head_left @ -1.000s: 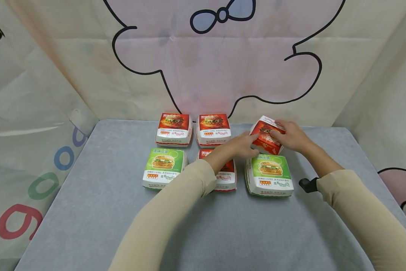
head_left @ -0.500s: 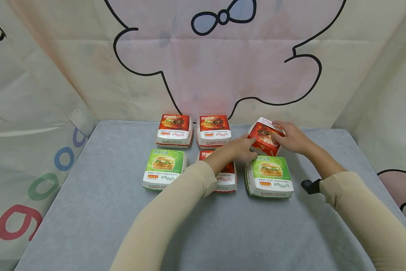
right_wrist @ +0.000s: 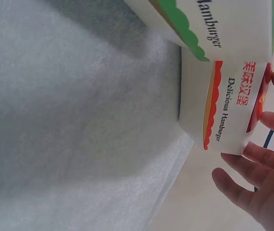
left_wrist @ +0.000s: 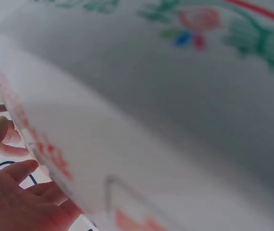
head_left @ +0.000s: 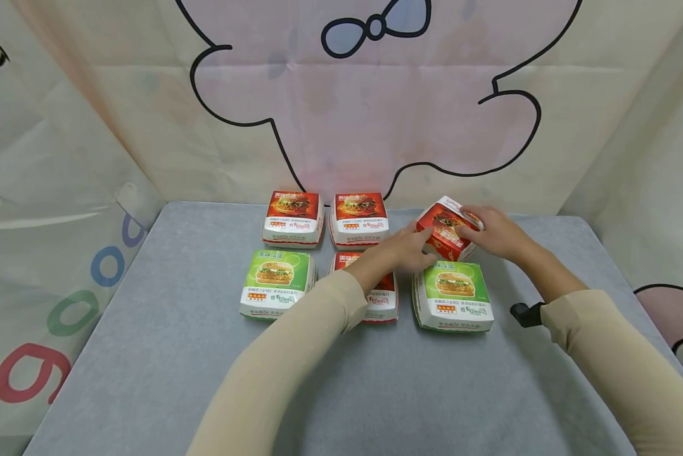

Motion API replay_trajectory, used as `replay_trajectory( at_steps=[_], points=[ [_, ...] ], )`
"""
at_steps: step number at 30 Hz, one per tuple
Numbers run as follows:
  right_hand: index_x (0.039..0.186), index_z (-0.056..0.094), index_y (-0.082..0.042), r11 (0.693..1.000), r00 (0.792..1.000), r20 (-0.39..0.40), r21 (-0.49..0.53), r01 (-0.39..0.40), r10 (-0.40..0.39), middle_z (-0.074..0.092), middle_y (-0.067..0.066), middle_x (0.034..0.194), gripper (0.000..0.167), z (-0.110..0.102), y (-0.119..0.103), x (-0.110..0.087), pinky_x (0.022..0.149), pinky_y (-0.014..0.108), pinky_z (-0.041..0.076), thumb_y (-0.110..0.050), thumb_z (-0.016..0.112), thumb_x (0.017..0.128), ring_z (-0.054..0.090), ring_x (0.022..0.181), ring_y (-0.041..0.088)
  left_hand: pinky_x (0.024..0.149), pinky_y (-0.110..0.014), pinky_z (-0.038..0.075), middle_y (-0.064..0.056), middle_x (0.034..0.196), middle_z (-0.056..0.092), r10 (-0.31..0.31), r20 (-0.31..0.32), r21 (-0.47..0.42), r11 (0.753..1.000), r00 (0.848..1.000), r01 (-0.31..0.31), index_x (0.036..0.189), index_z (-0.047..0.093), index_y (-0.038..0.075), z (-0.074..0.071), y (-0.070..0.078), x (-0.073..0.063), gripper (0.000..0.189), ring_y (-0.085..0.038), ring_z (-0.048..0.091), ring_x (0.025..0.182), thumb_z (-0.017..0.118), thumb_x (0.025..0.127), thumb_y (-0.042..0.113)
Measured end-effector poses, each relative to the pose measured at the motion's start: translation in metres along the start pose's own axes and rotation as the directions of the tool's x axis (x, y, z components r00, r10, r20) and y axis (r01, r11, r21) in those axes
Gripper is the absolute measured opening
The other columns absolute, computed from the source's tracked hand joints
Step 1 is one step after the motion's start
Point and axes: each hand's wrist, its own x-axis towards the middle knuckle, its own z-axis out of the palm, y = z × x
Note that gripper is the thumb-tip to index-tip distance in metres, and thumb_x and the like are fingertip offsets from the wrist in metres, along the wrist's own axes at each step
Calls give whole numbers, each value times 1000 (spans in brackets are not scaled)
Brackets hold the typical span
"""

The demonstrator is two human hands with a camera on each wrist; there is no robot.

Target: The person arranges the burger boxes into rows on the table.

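Observation:
In the head view, both hands are at a red-topped hamburger box (head_left: 445,229) at the back right, set at an angle behind a green one. My right hand (head_left: 492,234) grips its right side, thumb on the top and fingers reaching over the far edge. At its left corner my left hand (head_left: 401,250) holds on, with fingertips on the red top. The right wrist view has the red-edged box (right_wrist: 238,96) with right fingers (right_wrist: 252,168) along its edge. In the left wrist view, a blurred white carton side (left_wrist: 151,125) hides much of the left hand (left_wrist: 26,202).
Two red hamburger boxes stand at the back, one left (head_left: 292,218) and one in the middle (head_left: 358,220). Nearer are a green box (head_left: 275,284), a partly covered red box (head_left: 381,304) and another green box (head_left: 454,296). A grey cloth (head_left: 204,392) covers the table; printed curtains (head_left: 376,114) surround it.
The red box between the hands has turned slightly, its near edge swinging left. My right hand has shifted a little with it; the left hand and other boxes stay nearly in place.

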Motion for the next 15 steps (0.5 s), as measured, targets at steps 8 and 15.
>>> replay_trajectory(
  at_steps=[8,15],
  points=[
    [147,40,4,994,998,-22,-95,-60,59,37,35,145,72,2,-4,-3,99,72,34,-48,55,99,33,133,52,118,-45,25,-3,167,6,45,-25,5,999,999,-45,160,21,30,1,4,0,65,-21,11,152,48,102,43],
    [147,39,1,984,995,-47,-145,-99,93,37,34,146,76,6,-7,-3,96,72,36,-56,50,98,35,132,52,118,-50,23,1,167,11,41,-11,75,996,999,-41,159,25,31,2,8,2,61,-25,13,152,45,103,45]
  ],
)
